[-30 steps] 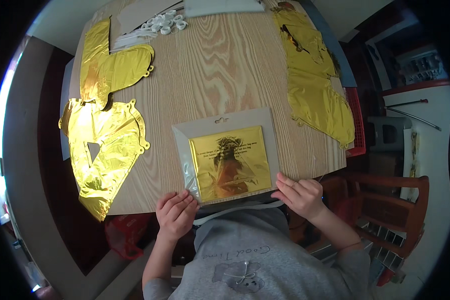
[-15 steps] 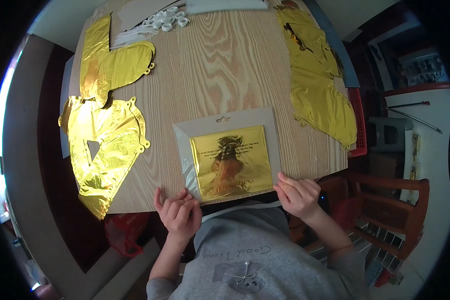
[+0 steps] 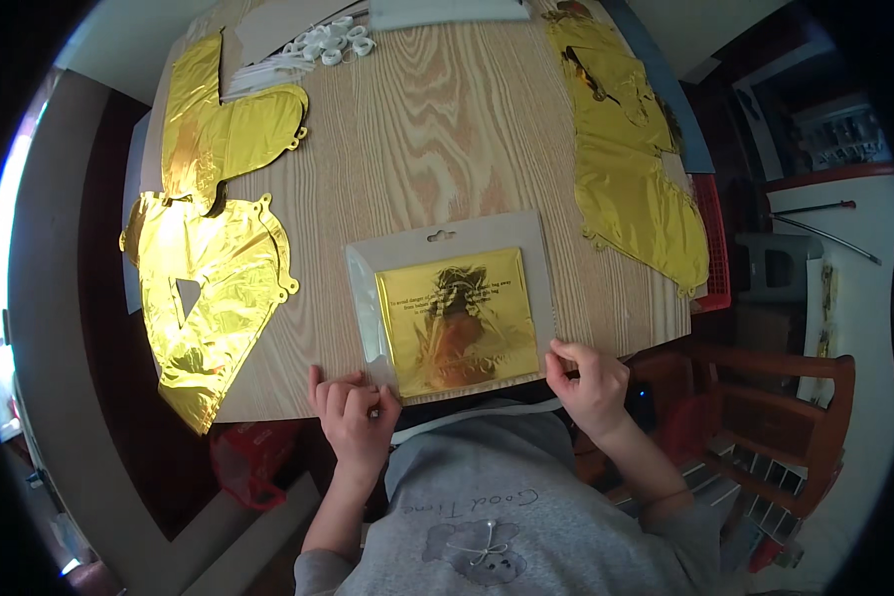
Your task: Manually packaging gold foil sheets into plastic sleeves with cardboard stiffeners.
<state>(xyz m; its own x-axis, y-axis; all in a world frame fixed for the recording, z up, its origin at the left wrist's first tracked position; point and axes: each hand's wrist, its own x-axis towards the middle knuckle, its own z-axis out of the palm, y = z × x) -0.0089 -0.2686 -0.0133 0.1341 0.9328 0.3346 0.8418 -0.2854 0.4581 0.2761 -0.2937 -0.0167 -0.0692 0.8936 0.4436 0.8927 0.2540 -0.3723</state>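
Note:
In front of me at the table's near edge lies a clear plastic bag (image 3: 365,298) with a hang hole at its top. Inside it is a folded gold foil balloon (image 3: 462,328) with dark print and a dark reflection. My left hand (image 3: 356,417) is at the bag's lower left corner, thumb and fingers pinched together there, index finger raised. At the lower right corner, my right hand (image 3: 590,385) pinches the bag's edge between thumb and fingertips.
Flat gold foil balloons (image 3: 209,288) lie along the table's left side, with more gold foil balloons (image 3: 631,169) along the right. White plastic rings (image 3: 333,40) and white sticks (image 3: 268,74) sit at the far left. A wooden chair (image 3: 775,417) stands right of the table.
My right hand has shifted slightly up and left along the bag's edge. The left fingers have drawn in a little, and the bag has tilted slightly.

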